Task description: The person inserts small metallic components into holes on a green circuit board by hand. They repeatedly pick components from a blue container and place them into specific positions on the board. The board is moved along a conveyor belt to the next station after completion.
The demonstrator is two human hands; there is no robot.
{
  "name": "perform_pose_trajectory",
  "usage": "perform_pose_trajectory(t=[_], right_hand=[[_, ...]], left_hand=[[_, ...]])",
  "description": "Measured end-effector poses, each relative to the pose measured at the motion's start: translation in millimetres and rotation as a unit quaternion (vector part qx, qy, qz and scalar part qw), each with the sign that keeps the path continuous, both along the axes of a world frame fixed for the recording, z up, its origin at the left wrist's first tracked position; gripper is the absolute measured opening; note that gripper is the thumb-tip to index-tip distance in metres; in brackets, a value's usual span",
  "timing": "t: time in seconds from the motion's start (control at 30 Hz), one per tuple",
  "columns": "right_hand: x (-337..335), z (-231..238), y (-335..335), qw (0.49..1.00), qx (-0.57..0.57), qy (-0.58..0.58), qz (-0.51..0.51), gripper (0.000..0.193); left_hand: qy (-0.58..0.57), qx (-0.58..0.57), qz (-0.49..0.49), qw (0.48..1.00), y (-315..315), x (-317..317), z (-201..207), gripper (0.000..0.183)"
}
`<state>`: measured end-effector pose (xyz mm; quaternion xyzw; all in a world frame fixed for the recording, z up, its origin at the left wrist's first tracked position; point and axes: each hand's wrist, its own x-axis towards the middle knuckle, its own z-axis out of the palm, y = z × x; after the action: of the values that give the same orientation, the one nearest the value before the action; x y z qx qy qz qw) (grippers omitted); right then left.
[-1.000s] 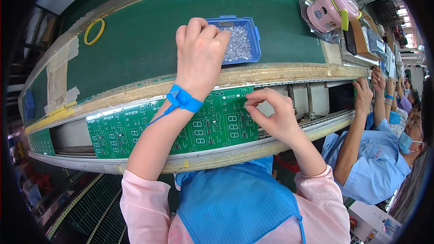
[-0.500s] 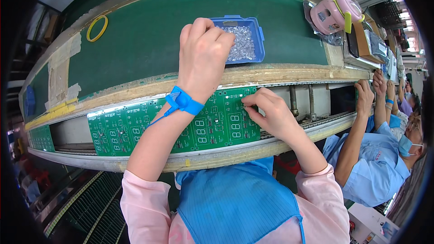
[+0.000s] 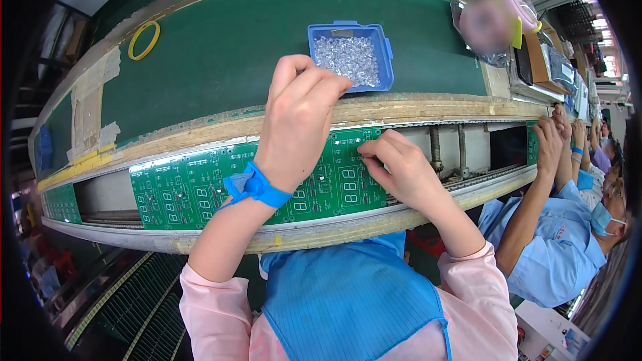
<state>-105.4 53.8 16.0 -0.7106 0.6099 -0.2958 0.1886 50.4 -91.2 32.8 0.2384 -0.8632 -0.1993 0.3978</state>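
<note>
My left hand (image 3: 297, 113) is just in front of the blue plastic tray (image 3: 387, 53), thumb and fingers pinched together near its front edge. Small clear plastic pieces (image 3: 349, 57) lie heaped in that tray. Over the right end of a long green circuit board panel (image 3: 167, 190), my right hand (image 3: 404, 168) has its thumb and forefinger closed in a pinch. What either pinch holds, if anything, is too small to make out. White digit displays (image 3: 350, 185) sit in groups along the panel. My left forearm and a blue wrist strap (image 3: 271, 194) hide its middle.
The panel lies in a conveyor track (image 3: 441, 200) with a wooden ledge (image 3: 194, 135) behind it. On the green bench stand a yellow tape ring (image 3: 143, 41) and a pink container (image 3: 491, 23). To the right, a co-worker (image 3: 555, 241) in blue reaches over the line.
My left hand has drawn back from over the tray toward me, its fingers still pinched. My right hand stays nearly in place at the panel. The co-worker's hands have shifted slightly.
</note>
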Motion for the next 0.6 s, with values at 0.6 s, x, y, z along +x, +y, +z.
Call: perform_pose_trajectory(t=[0.6], right_hand=[[31,12,-6,0.973,0.004,0.229,-0.036,0.019]], left_hand=[[0.002,0.261,-0.032,0.965,30,24,-5,0.02]])
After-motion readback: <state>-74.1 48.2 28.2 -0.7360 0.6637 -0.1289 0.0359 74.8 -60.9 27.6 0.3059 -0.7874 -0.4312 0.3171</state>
